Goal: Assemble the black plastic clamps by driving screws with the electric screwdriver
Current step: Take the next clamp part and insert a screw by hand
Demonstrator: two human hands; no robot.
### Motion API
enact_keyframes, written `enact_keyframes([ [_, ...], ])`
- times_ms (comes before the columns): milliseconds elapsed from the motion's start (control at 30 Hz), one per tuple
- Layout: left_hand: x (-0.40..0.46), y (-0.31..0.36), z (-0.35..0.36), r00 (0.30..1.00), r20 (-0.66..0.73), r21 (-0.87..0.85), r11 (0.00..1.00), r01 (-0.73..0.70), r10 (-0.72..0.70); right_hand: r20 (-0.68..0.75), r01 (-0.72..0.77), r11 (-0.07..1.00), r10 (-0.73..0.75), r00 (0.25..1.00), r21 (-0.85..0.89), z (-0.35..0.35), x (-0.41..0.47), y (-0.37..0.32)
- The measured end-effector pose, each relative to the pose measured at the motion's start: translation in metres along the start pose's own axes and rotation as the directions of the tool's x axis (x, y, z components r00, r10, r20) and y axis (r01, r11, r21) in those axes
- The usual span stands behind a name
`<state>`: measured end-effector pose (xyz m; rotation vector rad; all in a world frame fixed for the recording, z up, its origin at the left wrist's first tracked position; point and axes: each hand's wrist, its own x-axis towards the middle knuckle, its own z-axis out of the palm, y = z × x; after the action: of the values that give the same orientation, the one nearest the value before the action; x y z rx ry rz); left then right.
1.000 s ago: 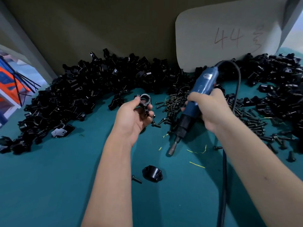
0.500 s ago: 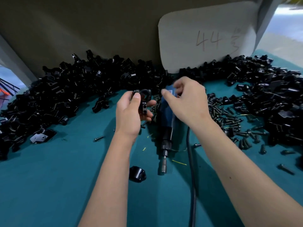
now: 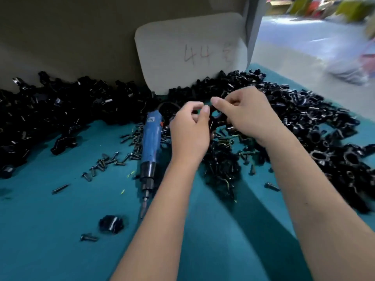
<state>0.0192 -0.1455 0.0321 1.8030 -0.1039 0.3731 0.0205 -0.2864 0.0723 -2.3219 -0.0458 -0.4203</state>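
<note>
My left hand (image 3: 190, 128) and my right hand (image 3: 247, 116) meet above the screw pile, fingers curled. Between them is a black clamp (image 3: 215, 117), mostly hidden; the left hand grips it and the right hand's fingertips pinch its other side. The blue electric screwdriver (image 3: 150, 142) lies on the teal table mat (image 3: 50, 230) just left of my left hand, bit pointing toward me, with no hand on it. Loose black screws (image 3: 221, 161) are heaped under and in front of my hands.
Heaps of black clamp parts run along the back wall on the left (image 3: 60, 106) and fill the right side (image 3: 324, 142). A single clamp half (image 3: 111, 224) and a screw (image 3: 88, 237) lie near me. A white card (image 3: 192, 51) marked 44 leans against the wall.
My right hand laid the screwdriver down on the mat and moved to the clamp in my left hand. The view swung to the right.
</note>
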Motion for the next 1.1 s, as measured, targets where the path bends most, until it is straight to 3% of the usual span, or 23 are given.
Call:
enact_keyframes([
  [133, -0.012, 0.018, 0.050, 0.981, 0.162, 0.165, 0.978, -0.131, 0.104, -0.089, -0.158, 0.947, 0.138, 0.986, -0.281, -0.058, 0.004, 0.034],
  [300, 0.007, 0.000, 0.057, 0.987, 0.159, 0.515, 0.854, -0.077, -0.007, -0.195, -0.297, 0.884, 0.240, 0.951, -0.361, -0.093, 0.014, 0.063],
  [433, 0.029, -0.013, 0.053, 0.984, 0.159, 0.616, 0.787, -0.033, -0.083, -0.294, -0.185, 0.920, 0.082, 0.952, -0.344, -0.079, 0.022, 0.055],
  [467, 0.032, -0.015, 0.054, 0.981, 0.171, 0.627, 0.778, -0.033, -0.096, -0.265, -0.120, 0.925, 0.022, 0.964, -0.359, -0.070, 0.025, 0.050],
  [533, 0.036, -0.018, 0.057, 0.977, 0.187, 0.642, 0.765, -0.045, -0.100, -0.072, 0.005, 0.905, -0.040, 0.997, -0.426, -0.048, 0.034, 0.040],
  [633, 0.039, -0.020, 0.060, 0.978, 0.189, 0.665, 0.745, -0.063, -0.086, 0.313, 0.115, 0.809, 0.088, 0.946, -0.576, -0.012, 0.051, 0.035],
  [733, 0.042, -0.019, 0.059, 0.976, 0.198, 0.663, 0.745, -0.065, -0.091, 0.437, 0.158, 0.732, 0.207, 0.875, -0.663, 0.018, 0.060, 0.035],
  [833, 0.040, -0.016, 0.055, 0.972, 0.215, 0.651, 0.756, -0.068, -0.098, 0.374, 0.166, 0.716, 0.141, 0.917, -0.678, 0.032, 0.061, 0.037],
  [933, 0.038, -0.012, 0.045, 0.982, 0.176, 0.568, 0.822, -0.049, -0.063, 0.222, 0.137, 0.684, 0.038, 0.974, -0.716, 0.035, 0.060, 0.041],
  [1000, 0.039, -0.007, 0.033, 0.994, 0.113, 0.488, 0.871, -0.049, -0.007, 0.098, 0.094, 0.758, -0.040, 0.994, -0.645, 0.037, 0.059, 0.037],
  [1100, 0.043, 0.001, 0.008, 0.998, 0.013, 0.414, 0.909, -0.057, 0.057, 0.006, 0.096, 0.925, -0.101, 0.995, -0.368, 0.048, 0.054, 0.017],
])
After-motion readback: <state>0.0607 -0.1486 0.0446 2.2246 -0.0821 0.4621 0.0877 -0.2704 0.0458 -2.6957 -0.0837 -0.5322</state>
